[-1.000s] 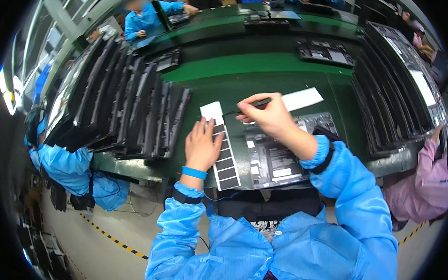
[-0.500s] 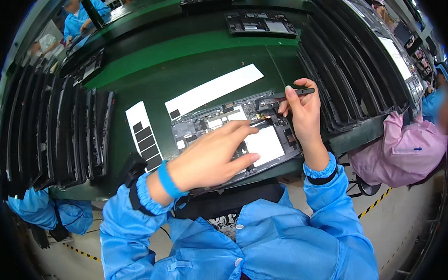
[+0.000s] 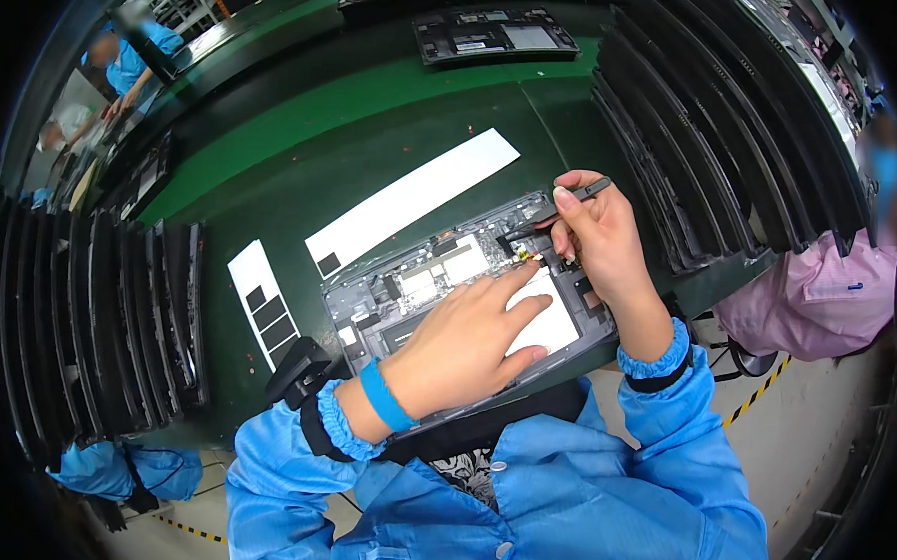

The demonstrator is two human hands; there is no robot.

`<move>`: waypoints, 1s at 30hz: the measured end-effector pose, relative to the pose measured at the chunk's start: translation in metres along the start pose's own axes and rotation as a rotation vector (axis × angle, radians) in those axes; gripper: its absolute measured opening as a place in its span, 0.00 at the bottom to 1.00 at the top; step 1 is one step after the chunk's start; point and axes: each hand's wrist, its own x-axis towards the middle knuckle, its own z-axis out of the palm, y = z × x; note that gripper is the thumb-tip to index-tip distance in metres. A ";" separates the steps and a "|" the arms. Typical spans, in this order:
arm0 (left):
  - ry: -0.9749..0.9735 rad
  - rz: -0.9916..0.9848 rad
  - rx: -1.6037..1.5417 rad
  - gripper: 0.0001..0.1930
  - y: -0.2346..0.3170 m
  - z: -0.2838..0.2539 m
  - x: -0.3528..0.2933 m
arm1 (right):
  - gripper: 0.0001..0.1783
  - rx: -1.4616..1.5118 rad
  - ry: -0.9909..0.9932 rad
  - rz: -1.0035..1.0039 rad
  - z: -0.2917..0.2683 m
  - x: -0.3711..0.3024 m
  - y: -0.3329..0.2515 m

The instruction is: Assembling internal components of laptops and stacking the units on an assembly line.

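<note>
An opened laptop base (image 3: 345, 301) lies in front of me with its circuit board and inner parts showing. My left hand (image 3: 466, 336) rests over it, fingers stretched and spread, holding nothing. Its fingertips lie by a white rectangular panel (image 3: 559, 320) and close to a small bundle of coloured wires (image 3: 530, 255). Pinched in my right hand (image 3: 611, 237) is a pair of black tweezers (image 3: 591, 190), slanting down towards the base's upper right part. Whether their tips touch anything is too small to tell.
Beyond the base lies a white strip (image 3: 422, 201) with one black pad; another white strip (image 3: 242, 271) at left carries several. Dark laptop parts stand in rows at left (image 3: 96, 325) and right (image 3: 695, 141). Another opened base (image 3: 494, 37) sits at the back. People work nearby.
The view has shifted slightly. My left hand has slid right across the base, its fingers nearer the coloured wires. The tweezers in my right hand now tilt more steeply.
</note>
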 end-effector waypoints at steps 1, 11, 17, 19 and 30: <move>0.002 0.001 -0.006 0.22 0.000 0.000 0.000 | 0.12 -0.006 0.002 0.003 0.000 0.001 0.001; 0.039 0.022 0.034 0.20 0.000 0.001 -0.005 | 0.09 -0.080 0.032 -0.008 0.005 0.002 0.002; 0.005 0.010 0.089 0.19 0.002 0.001 -0.003 | 0.09 -0.100 0.028 -0.001 0.003 0.003 0.002; 0.006 0.007 0.100 0.19 0.003 0.001 -0.003 | 0.09 -0.110 0.027 -0.007 0.004 0.002 0.000; 0.004 -0.092 0.236 0.31 0.008 0.005 0.004 | 0.10 -0.102 0.042 0.023 0.006 -0.001 -0.005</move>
